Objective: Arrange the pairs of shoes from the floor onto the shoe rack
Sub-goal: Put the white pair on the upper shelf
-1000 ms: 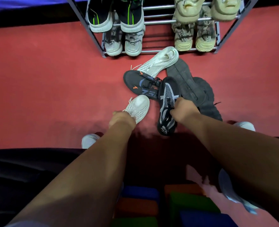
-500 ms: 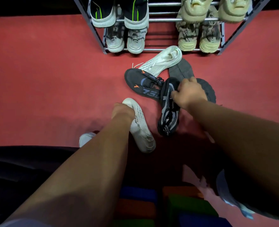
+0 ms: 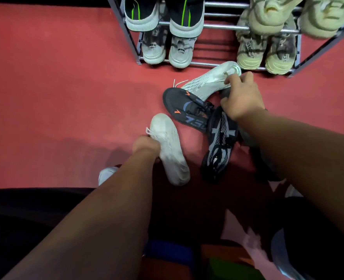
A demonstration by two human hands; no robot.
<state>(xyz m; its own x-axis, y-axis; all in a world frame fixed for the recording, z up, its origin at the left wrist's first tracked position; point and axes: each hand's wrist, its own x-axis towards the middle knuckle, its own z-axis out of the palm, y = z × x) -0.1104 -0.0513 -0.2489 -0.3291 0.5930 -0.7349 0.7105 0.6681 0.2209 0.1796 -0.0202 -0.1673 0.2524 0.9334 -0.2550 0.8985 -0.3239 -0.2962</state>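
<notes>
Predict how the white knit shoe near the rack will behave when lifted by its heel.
The white knit shoe probably flexes, since its upper looks soft. It seems light. Its loose laces may dangle and snag the dark shoe it overlaps.

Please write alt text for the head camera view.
A person's left hand grips one white shoe while the right hand reaches its mate by the shoe rack; dark shoes lie between them on red floor.

"75" partly readable on dark shoe (image 3: 187, 110); rack shoes' lettering illegible.
</notes>
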